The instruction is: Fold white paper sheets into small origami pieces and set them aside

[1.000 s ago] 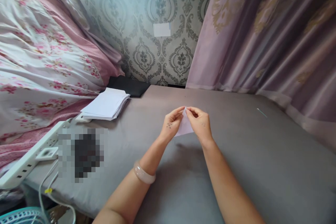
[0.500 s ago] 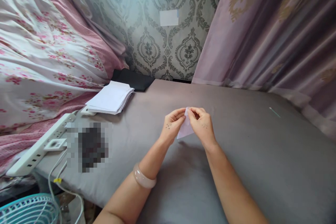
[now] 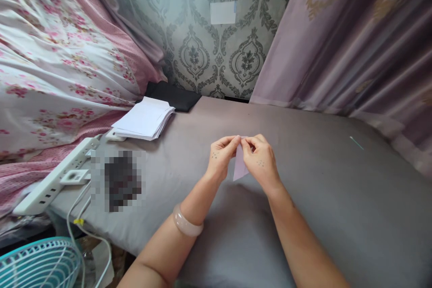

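A small piece of pale purple paper [image 3: 240, 166] with a pointed lower corner hangs between my hands, above the grey surface. My left hand [image 3: 221, 155] pinches its top edge between thumb and forefinger. Close beside it, my right hand [image 3: 260, 157] is closed on the upper right part of the same paper. The fingertips of both hands nearly meet at the top, and my right hand hides part of the sheet. A pale bangle [image 3: 186, 222] circles my left forearm.
A stack of white paper [image 3: 143, 119] lies at the back left, by a black flat item [image 3: 175, 95]. A power strip [image 3: 56, 180] with cables runs along the left edge, above a blue fan [image 3: 40, 263]. A thin green stick [image 3: 357, 143] lies at right.
The paper has turned and shows narrower, its lower corner shifted right. My left fingertips have come closer to my right ones at its top. The whole view has shifted slightly.
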Tool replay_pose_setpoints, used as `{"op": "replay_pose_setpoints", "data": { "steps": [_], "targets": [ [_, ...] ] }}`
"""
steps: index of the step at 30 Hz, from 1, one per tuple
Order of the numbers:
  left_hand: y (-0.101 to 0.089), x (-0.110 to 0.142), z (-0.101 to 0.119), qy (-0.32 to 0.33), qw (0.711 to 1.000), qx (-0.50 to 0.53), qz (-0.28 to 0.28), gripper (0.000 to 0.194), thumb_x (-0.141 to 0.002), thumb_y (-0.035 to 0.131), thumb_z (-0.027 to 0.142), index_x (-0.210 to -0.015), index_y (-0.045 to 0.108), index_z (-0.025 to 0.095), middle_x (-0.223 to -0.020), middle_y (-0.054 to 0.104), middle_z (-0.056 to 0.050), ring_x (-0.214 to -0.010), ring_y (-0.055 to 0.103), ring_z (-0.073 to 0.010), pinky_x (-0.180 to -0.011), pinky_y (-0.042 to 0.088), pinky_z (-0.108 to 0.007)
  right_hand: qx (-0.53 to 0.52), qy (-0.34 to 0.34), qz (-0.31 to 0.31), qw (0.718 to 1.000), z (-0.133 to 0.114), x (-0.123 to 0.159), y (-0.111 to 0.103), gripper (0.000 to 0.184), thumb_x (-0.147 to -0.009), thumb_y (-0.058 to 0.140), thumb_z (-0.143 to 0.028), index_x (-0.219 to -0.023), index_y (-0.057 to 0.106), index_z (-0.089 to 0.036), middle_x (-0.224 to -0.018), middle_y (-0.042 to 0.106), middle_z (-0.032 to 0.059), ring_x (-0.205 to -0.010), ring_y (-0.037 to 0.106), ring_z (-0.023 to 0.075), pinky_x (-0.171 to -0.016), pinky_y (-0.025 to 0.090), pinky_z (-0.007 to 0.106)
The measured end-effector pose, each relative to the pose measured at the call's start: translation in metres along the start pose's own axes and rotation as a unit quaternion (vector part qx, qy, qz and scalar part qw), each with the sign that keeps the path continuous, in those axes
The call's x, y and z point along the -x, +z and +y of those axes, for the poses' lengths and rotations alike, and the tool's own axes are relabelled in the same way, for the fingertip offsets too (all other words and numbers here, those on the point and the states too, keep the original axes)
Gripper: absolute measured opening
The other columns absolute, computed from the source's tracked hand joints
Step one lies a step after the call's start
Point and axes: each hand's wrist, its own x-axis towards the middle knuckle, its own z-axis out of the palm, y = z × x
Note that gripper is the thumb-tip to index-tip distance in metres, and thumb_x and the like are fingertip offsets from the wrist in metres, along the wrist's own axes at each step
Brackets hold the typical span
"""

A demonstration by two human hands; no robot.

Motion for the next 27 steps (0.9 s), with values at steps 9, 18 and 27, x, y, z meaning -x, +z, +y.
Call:
{"op": "replay_pose_setpoints", "data": {
  "steps": [9,18,27],
  "targets": [
    [-0.007,-0.003,0.009,0.056,0.997,0.001,0.058,0.023,-0.069,0.078,0.037,-0.078,0.074,0.015,-0.071,0.069,-0.003,-0.063,0.057,-0.0114,-0.066,0.046,-0.026,-0.063,0.029,-0.054,0.996,0.0,0.002,0.005,0.024,-0.085,0.054,-0.035,-0.078,0.072,-0.02,-0.078,0.062,0.0046,-0.07,0.059,0.0166,-0.069,0.045,0.032],
    [-0.012,-0.009,0.005,0.031,0.998,0.04,0.038,0.025,-0.066,0.081,0.038,-0.075,0.072,0.016,-0.066,0.063,0.001,-0.06,0.051,-0.0075,-0.059,0.039,-0.021,-0.215,0.149,-0.105,0.96,0.009,-0.009,-0.01,0.033,-0.071,0.071,-0.044,-0.09,0.07,-0.018,-0.09,0.071,0.0078,-0.082,0.064,0.0199,-0.079,0.049,0.036],
    [-0.008,-0.005,0.005,0.022,0.999,0.03,0.008,0.028,-0.065,0.082,0.039,-0.076,0.072,0.015,-0.073,0.066,-0.001,-0.065,0.054,-0.0096,-0.064,0.042,-0.023,-0.365,0.189,-0.181,0.893,0.008,-0.006,0.0,0.039,-0.062,0.08,-0.04,-0.092,0.07,-0.018,-0.092,0.074,0.0073,-0.082,0.068,0.02,-0.078,0.052,0.035]
  ]
}}
